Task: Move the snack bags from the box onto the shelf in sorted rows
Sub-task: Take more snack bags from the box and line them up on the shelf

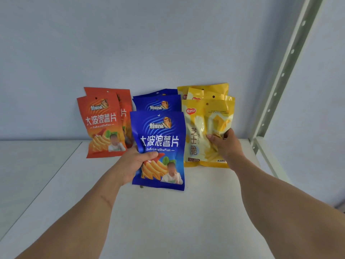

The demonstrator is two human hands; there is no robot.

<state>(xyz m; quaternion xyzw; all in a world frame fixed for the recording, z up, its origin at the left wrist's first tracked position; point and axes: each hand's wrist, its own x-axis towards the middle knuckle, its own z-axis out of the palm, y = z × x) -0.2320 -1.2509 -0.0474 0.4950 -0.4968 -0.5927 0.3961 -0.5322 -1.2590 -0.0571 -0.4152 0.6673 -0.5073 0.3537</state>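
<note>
On the white shelf (168,212) we see orange, blue and yellow rows against the wall, our left hand (133,164) gripping an upright blue bag (158,146) just before its row, our right hand (225,144) pinching the front yellow bag (197,131).

Open room is seen on the white shelf (158,221) in front of the front blue bag (158,150). More open shelf is seen to the left of that bag, in front of the orange bags (101,126). Behind the front blue bag, the way is blocked by more blue bags (156,103) and the wall (149,43). Just to its right, the space is filled by the yellow bags (207,128), with almost no gap between. Far to the right of the front blue bag, the side is closed by a pale metal post (285,71) with holes. The orange bags are set just left of the blue ones.
</note>
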